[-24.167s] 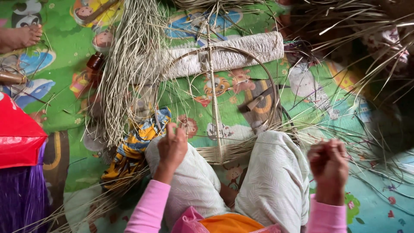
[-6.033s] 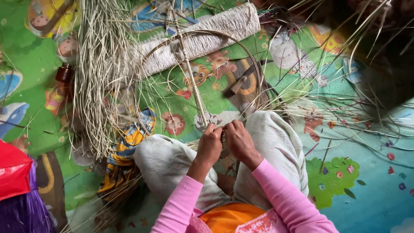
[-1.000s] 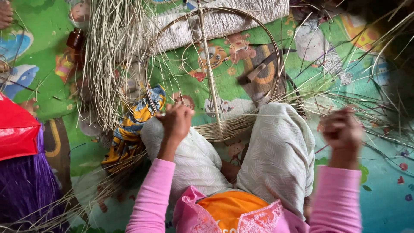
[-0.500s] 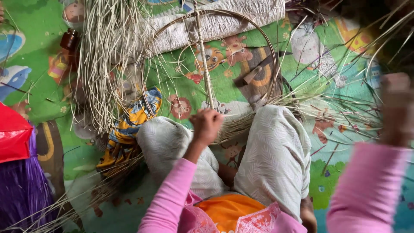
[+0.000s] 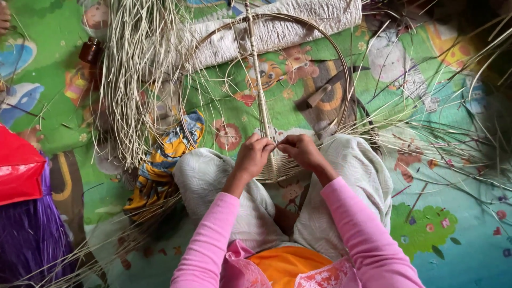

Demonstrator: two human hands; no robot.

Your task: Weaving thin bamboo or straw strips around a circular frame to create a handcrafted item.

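**Weaver's hands meet at the base of a round frame**

While a red plastic bag (image 5: 18,170) and a purple bundle (image 5: 26,245) sit at the far left of the patterned floor mat (image 5: 442,245), a sheaf of pale reeds (image 5: 133,80) fans down beside a yellow-and-blue cloth (image 5: 160,165). Seated cross-legged, the person brings the left hand (image 5: 253,157) and right hand (image 5: 301,151) close together, both pinched on thin strands where the woven patch (image 5: 274,169) begins at the bottom of the hoop frame (image 5: 341,64). The central rib (image 5: 258,80) rises from just between the hands. Judging by the grip, a strand is being threaded around that rib; the next pass seems to call for steady tension. Loose reeds (image 5: 437,133) spray to the right.
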